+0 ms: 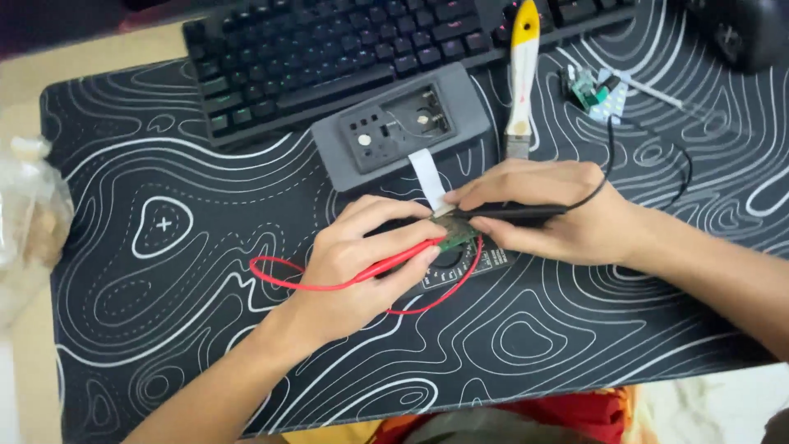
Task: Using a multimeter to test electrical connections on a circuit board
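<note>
**Probes on a small green board**

At mat centre, small green circuit board [457, 233], lying over a black multimeter [460, 261]. Red probe [399, 259] pinched in left hand [362, 267], black probe [509, 212] pinched in right hand [551, 210], both tips at the board. Just beyond, white ribbon cable [428, 177], grey housing [403, 123], brush [523, 78], keyboard [329, 57]. Underneath, patterned desk mat [164, 271].

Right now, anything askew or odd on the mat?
Yes. The grey housing lies tilted and opened, its edge resting on the keyboard, with a white ribbon cable hanging out. A loose green circuit board sits apart near the brush.
</note>
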